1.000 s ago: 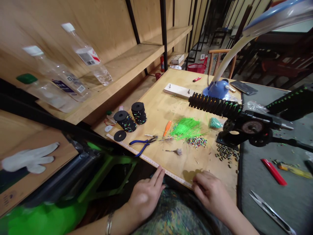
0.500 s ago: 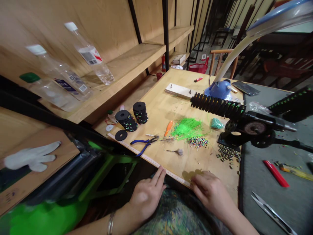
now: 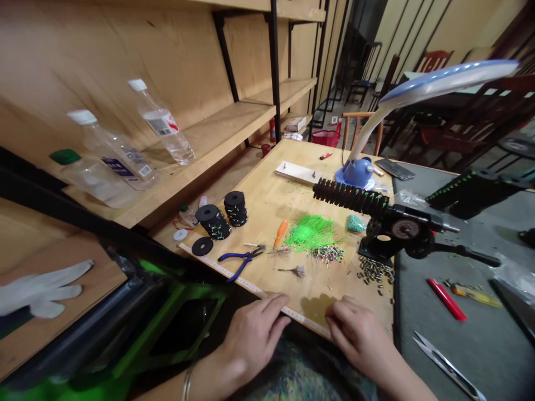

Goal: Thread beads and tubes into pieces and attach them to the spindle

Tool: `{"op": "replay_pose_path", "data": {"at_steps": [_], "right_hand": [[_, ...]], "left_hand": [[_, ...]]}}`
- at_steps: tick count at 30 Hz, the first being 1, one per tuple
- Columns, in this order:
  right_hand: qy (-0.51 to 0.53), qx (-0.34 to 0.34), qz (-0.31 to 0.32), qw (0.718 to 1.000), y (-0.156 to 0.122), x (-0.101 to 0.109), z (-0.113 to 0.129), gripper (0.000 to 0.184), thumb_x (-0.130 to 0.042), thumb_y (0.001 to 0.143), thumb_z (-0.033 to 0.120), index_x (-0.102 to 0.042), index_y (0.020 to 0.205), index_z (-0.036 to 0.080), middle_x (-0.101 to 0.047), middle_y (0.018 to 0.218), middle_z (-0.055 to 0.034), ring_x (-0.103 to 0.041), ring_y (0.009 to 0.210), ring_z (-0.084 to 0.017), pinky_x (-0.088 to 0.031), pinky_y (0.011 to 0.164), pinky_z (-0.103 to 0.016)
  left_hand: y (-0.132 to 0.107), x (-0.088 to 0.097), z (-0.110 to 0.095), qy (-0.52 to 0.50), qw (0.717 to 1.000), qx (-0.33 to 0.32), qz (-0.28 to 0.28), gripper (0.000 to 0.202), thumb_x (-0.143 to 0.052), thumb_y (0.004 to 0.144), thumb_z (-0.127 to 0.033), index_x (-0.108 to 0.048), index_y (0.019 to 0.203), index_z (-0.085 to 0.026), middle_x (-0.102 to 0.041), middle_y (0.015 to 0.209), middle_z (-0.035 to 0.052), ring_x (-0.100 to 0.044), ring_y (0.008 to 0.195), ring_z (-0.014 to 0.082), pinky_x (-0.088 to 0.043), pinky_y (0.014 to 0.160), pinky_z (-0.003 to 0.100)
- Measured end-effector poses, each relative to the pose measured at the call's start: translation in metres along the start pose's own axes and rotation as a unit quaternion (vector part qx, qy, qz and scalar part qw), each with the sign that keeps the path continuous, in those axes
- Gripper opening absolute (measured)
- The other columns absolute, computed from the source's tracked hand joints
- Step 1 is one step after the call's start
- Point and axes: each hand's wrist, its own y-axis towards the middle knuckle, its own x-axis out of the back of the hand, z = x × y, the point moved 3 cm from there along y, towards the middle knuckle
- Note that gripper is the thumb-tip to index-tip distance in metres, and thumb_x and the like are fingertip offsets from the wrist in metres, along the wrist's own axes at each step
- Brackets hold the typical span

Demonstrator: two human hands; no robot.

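Observation:
My left hand [image 3: 254,334] lies at the near edge of the wooden table [image 3: 271,195], fingers stretched out over the measuring tape [image 3: 234,275] that runs along that edge. My right hand [image 3: 355,328] rests a little to the right, fingers curled down at the same edge; what they pinch, if anything, is hidden. Beyond the hands lie a small feather tuft [image 3: 297,272], a pile of coloured beads [image 3: 328,253], green strands [image 3: 309,231], an orange tool [image 3: 280,233] and blue-handled pliers [image 3: 238,259].
A black clamp tool [image 3: 393,228] carrying a row of black discs [image 3: 349,196] stands at the table's right. Black spools [image 3: 215,220] sit at the left, a blue lamp [image 3: 359,170] behind. A red lighter [image 3: 446,291] and scissors [image 3: 447,365] lie on the grey mat. Bottles [image 3: 163,125] stand on the shelf.
The view has tilted up and drawn back. My left hand's fingers have slid a little further onto the tape; my right hand stays at the edge.

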Motion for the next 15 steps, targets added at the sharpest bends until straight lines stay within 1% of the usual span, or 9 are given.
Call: {"op": "replay_pose_path", "data": {"at_steps": [2,4,5,6,7,8,10,12,15], "right_hand": [[0.02,-0.013,-0.002,1.0,0.003,0.005,0.005,0.019,-0.041,0.089,0.015,-0.052,0.075,0.02,-0.059,0.066,-0.0036,-0.055,0.064,-0.018,-0.039,0.057,-0.027],[0.046,-0.029,-0.006,0.998,0.005,0.009,0.009,0.019,-0.042,0.089,0.017,-0.05,0.072,0.021,-0.058,0.065,-0.0024,-0.055,0.063,-0.017,-0.039,0.056,-0.026],[0.061,-0.036,-0.009,0.997,0.005,0.011,0.011,0.02,-0.043,0.089,0.018,-0.049,0.07,0.021,-0.057,0.064,-0.0018,-0.055,0.062,-0.017,-0.039,0.055,-0.026],[0.074,-0.042,-0.011,0.996,0.005,0.013,0.013,0.021,-0.043,0.089,0.019,-0.049,0.069,0.021,-0.057,0.064,-0.0013,-0.055,0.061,-0.016,-0.039,0.055,-0.025],[0.085,-0.048,-0.01,0.995,0.005,0.015,0.014,0.021,-0.044,0.089,0.019,-0.049,0.069,0.021,-0.057,0.064,-0.001,-0.055,0.061,-0.016,-0.04,0.055,-0.025],[0.093,-0.052,-0.006,0.994,0.005,0.017,0.015,0.02,-0.044,0.089,0.019,-0.05,0.07,0.021,-0.058,0.065,-0.001,-0.055,0.062,-0.016,-0.04,0.056,-0.025],[0.098,-0.055,0.007,0.994,0.003,0.02,0.015,0.015,-0.045,0.088,0.019,-0.054,0.076,0.02,-0.06,0.069,-0.0018,-0.057,0.065,-0.016,-0.042,0.059,-0.025],[0.094,-0.053,0.019,0.994,0.002,0.023,0.014,0.013,-0.045,0.088,0.016,-0.057,0.084,0.02,-0.063,0.075,-0.0031,-0.06,0.07,-0.017,-0.044,0.063,-0.026],[0.074,-0.048,0.022,0.996,0.001,0.025,0.011,0.016,-0.043,0.087,0.012,-0.057,0.09,0.02,-0.065,0.077,-0.0035,-0.062,0.071,-0.017,-0.045,0.064,-0.026]], "left_hand": [[0.014,0.0,-0.014,-0.113,0.993,0.022,0.023,0.032,-0.054,0.086,-0.021,-0.058,0.118,-0.02,-0.07,0.104,0.0083,-0.067,0.077,0.0166,-0.054,0.077,0.028],[0.026,-0.006,-0.026,-0.201,0.976,0.059,0.059,0.039,-0.063,0.08,-0.022,-0.057,0.118,-0.02,-0.07,0.1,0.0069,-0.064,0.075,0.0169,-0.052,0.074,0.028],[0.031,-0.011,-0.03,-0.249,0.962,0.072,0.084,0.034,-0.063,0.08,-0.021,-0.06,0.113,-0.019,-0.069,0.094,0.0055,-0.063,0.074,0.0167,-0.051,0.071,0.027],[0.035,-0.016,-0.033,-0.291,0.947,0.078,0.112,0.024,-0.061,0.081,-0.021,-0.062,0.105,-0.018,-0.069,0.085,0.0035,-0.062,0.07,0.0156,-0.049,0.067,0.025],[0.039,-0.019,-0.034,-0.313,0.938,0.086,0.122,0.014,-0.058,0.082,-0.02,-0.063,0.095,-0.017,-0.066,0.077,0.0018,-0.059,0.067,0.0145,-0.047,0.063,0.023],[0.042,-0.021,-0.034,-0.323,0.933,0.092,0.125,0.008,-0.056,0.084,-0.02,-0.063,0.087,-0.016,-0.063,0.07,0.0002,-0.057,0.064,0.0134,-0.044,0.061,0.022],[0.044,-0.022,-0.03,-0.325,0.933,0.102,0.117,0.011,-0.053,0.085,-0.02,-0.06,0.077,-0.016,-0.056,0.063,-0.0022,-0.051,0.06,0.0117,-0.038,0.057,0.021],[0.044,-0.021,-0.024,-0.345,0.924,0.114,0.118,0.011,-0.053,0.085,-0.022,-0.057,0.076,-0.016,-0.05,0.061,-0.0038,-0.047,0.058,0.0111,-0.035,0.056,0.021],[0.04,-0.02,-0.019,-0.4,0.897,0.137,0.129,0.013,-0.052,0.086,-0.025,-0.053,0.077,-0.016,-0.046,0.06,-0.0049,-0.045,0.057,0.0112,-0.033,0.055,0.022]]}}
